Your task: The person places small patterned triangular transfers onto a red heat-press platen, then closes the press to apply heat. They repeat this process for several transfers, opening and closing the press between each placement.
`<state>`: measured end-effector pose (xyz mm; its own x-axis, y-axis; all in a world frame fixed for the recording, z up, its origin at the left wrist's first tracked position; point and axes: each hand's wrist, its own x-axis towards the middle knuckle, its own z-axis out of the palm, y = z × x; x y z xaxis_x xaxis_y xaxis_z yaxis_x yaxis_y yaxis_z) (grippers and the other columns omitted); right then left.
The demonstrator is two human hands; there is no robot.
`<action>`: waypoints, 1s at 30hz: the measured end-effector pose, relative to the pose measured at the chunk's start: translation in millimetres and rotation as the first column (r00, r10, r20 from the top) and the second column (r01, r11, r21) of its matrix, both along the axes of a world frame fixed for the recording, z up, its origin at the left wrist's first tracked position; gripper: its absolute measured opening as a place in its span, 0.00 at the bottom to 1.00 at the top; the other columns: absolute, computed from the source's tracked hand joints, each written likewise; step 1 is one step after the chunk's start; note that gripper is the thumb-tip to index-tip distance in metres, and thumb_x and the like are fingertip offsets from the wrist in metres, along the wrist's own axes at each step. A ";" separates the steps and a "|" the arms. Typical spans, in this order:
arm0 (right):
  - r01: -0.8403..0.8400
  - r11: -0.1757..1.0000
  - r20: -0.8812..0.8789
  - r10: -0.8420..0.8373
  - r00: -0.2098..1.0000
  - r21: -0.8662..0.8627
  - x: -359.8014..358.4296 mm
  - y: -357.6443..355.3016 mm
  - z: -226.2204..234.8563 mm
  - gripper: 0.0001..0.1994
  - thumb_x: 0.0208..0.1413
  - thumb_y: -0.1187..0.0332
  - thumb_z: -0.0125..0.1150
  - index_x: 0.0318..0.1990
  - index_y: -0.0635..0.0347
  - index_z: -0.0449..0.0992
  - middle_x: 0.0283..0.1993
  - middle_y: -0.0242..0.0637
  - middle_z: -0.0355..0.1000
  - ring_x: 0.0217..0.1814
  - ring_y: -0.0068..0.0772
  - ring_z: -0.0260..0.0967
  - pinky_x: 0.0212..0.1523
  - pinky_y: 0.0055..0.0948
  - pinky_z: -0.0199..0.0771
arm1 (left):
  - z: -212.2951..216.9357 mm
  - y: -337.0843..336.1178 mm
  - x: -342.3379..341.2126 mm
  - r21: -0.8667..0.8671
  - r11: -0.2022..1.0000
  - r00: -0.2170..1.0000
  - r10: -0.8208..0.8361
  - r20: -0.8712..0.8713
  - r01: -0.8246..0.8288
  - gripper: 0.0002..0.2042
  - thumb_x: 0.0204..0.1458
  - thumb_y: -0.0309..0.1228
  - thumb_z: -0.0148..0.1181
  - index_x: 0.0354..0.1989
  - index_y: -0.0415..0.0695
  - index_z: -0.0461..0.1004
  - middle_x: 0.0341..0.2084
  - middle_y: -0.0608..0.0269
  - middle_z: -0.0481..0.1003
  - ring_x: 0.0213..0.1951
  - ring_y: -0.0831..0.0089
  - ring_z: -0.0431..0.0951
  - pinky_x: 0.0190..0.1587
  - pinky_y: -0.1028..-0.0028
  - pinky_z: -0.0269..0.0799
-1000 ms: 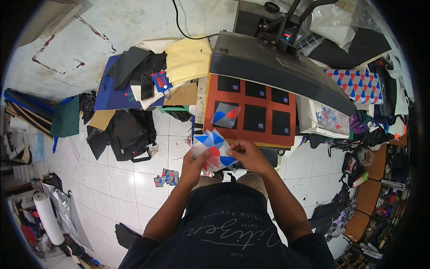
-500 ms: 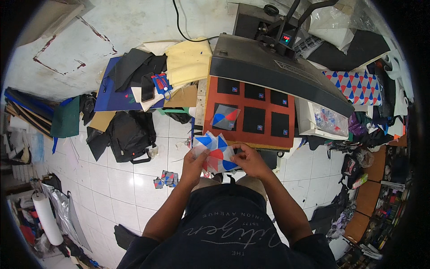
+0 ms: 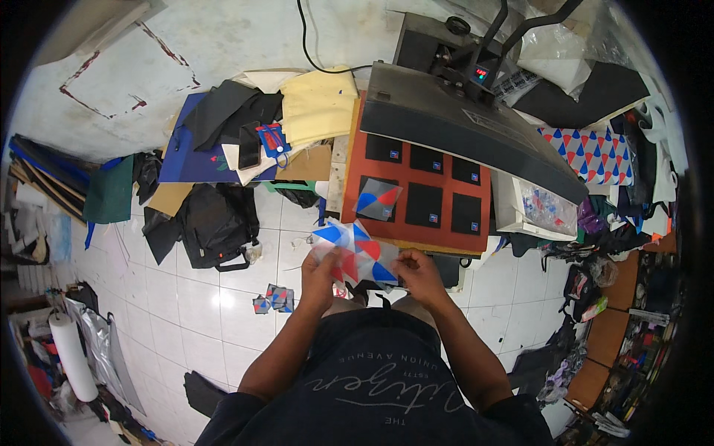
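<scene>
Between my two hands spreads a fanned stack of translucent transfer sheets [image 3: 357, 245] printed with red and blue shapes. My left hand [image 3: 320, 279] is closed on the stack's left side, thumb on top. At the right edge, my right hand [image 3: 416, 273] pinches a sheet's side between thumb and fingers. Just beyond the sheets lies the red-brown pad [image 3: 446, 236] of a heat press, bearing several black fabric squares [image 3: 424, 205], each with a small blue mark. One printed transfer sheet [image 3: 378, 199] rests on the near left square.
Raised above the pad's far side is the heavy press lid [image 3: 468, 123]. A white box [image 3: 547, 207] of printed pieces sits at its right. Yellow cloth [image 3: 318, 104] and a phone [image 3: 250, 145] lie left of the press. A black bag [image 3: 216, 227] and printed pieces [image 3: 279, 297] are on the floor.
My hands have drawn slightly apart, and the sheets between them are fanned wider. The whole view has shifted a little. The sheet on the black square stays in place.
</scene>
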<state>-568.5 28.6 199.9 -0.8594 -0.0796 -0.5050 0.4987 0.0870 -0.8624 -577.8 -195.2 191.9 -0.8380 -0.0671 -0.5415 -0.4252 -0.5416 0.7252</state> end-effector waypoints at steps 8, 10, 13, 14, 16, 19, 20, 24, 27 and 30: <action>0.345 0.903 0.400 -0.225 0.888 -0.258 7.2 -36.7 23.7 0.06 0.59 0.67 0.61 0.41 0.56 0.71 0.37 0.33 0.75 0.31 0.21 0.73 0.25 0.20 0.63 | 8.4 4.3 5.7 -0.154 0.983 0.995 -0.098 0.014 0.099 0.09 0.58 0.31 0.59 0.42 0.39 0.75 0.34 0.63 0.78 0.35 0.76 0.78 0.38 0.77 0.73; 0.343 0.913 0.430 -0.224 0.875 -0.221 8.5 -42.8 24.9 0.08 0.58 0.66 0.63 0.40 0.55 0.71 0.38 0.32 0.74 0.30 0.20 0.71 0.24 0.20 0.62 | 9.8 7.6 7.6 -0.186 0.975 0.993 -0.116 0.019 0.118 0.09 0.58 0.31 0.60 0.41 0.38 0.75 0.33 0.63 0.78 0.34 0.77 0.77 0.37 0.77 0.72; 0.286 0.938 0.449 -0.175 0.876 -0.193 9.1 -43.6 17.9 0.09 0.57 0.66 0.65 0.40 0.56 0.71 0.38 0.32 0.74 0.30 0.19 0.68 0.25 0.20 0.62 | 11.1 9.0 7.6 -0.250 0.957 0.986 -0.162 -0.048 0.145 0.09 0.57 0.30 0.61 0.41 0.37 0.76 0.32 0.63 0.78 0.33 0.78 0.77 0.37 0.78 0.72; 0.259 0.944 0.452 -0.143 0.880 -0.206 10.0 -41.5 14.4 0.10 0.56 0.66 0.65 0.40 0.56 0.72 0.38 0.31 0.73 0.31 0.19 0.67 0.26 0.21 0.63 | 10.8 8.4 8.1 -0.269 0.952 0.986 -0.161 -0.048 0.143 0.09 0.56 0.29 0.61 0.41 0.37 0.76 0.32 0.63 0.78 0.33 0.77 0.77 0.37 0.78 0.72; 0.166 0.969 0.380 -0.086 0.921 -0.183 12.7 -40.2 7.4 0.11 0.55 0.66 0.66 0.41 0.58 0.72 0.38 0.32 0.73 0.33 0.18 0.66 0.29 0.21 0.65 | 12.9 7.6 6.5 -0.307 0.941 0.985 -0.164 -0.049 0.142 0.09 0.56 0.28 0.61 0.41 0.37 0.75 0.32 0.62 0.78 0.33 0.77 0.77 0.36 0.78 0.72; 0.039 0.999 0.142 -0.037 0.989 -0.015 12.0 -37.0 3.6 0.13 0.55 0.65 0.67 0.44 0.60 0.73 0.37 0.32 0.73 0.36 0.19 0.67 0.35 0.22 0.67 | 23.7 10.0 4.5 -0.311 0.943 0.988 -0.145 -0.060 0.119 0.08 0.56 0.29 0.62 0.40 0.39 0.73 0.26 0.66 0.75 0.25 0.81 0.72 0.24 0.80 0.65; 0.043 0.997 0.057 -0.046 0.997 0.068 4.1 -30.5 7.0 0.15 0.55 0.65 0.67 0.45 0.61 0.73 0.37 0.32 0.73 0.37 0.19 0.67 0.36 0.22 0.68 | 21.1 6.3 4.9 -0.328 0.931 0.983 -0.182 -0.029 0.162 0.09 0.55 0.28 0.62 0.41 0.38 0.74 0.29 0.64 0.76 0.28 0.79 0.74 0.29 0.79 0.68; 0.038 0.971 -0.312 0.039 0.949 0.236 -37.1 -6.3 10.3 0.16 0.56 0.62 0.66 0.46 0.62 0.75 0.37 0.33 0.74 0.36 0.23 0.70 0.37 0.26 0.71 | 15.8 -2.6 5.6 -0.359 0.900 0.966 -0.257 0.017 0.246 0.11 0.55 0.28 0.62 0.43 0.36 0.75 0.33 0.60 0.78 0.34 0.77 0.78 0.37 0.77 0.73; -0.096 0.990 -0.177 0.115 0.977 0.107 -56.6 1.6 12.8 0.15 0.56 0.63 0.65 0.46 0.63 0.74 0.37 0.34 0.75 0.36 0.23 0.71 0.38 0.27 0.71 | 17.8 2.9 2.6 -0.324 0.918 0.967 -0.251 -0.032 0.228 0.10 0.55 0.28 0.63 0.43 0.36 0.75 0.30 0.63 0.78 0.29 0.79 0.75 0.32 0.79 0.70; -0.230 0.956 -0.031 0.240 0.970 0.182 -65.0 6.5 27.1 0.13 0.57 0.64 0.64 0.44 0.63 0.75 0.36 0.34 0.76 0.37 0.25 0.72 0.38 0.27 0.72 | 13.3 2.6 2.9 -0.324 0.919 0.966 -0.252 -0.051 0.223 0.10 0.55 0.28 0.63 0.42 0.37 0.75 0.26 0.67 0.76 0.25 0.82 0.72 0.27 0.80 0.66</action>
<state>-633.5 35.1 227.0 -0.8524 -0.1965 -0.4845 0.4010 0.3491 -0.8470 -574.9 -192.6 205.1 -0.8944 -0.0137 -0.4471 -0.4384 -0.1719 0.8822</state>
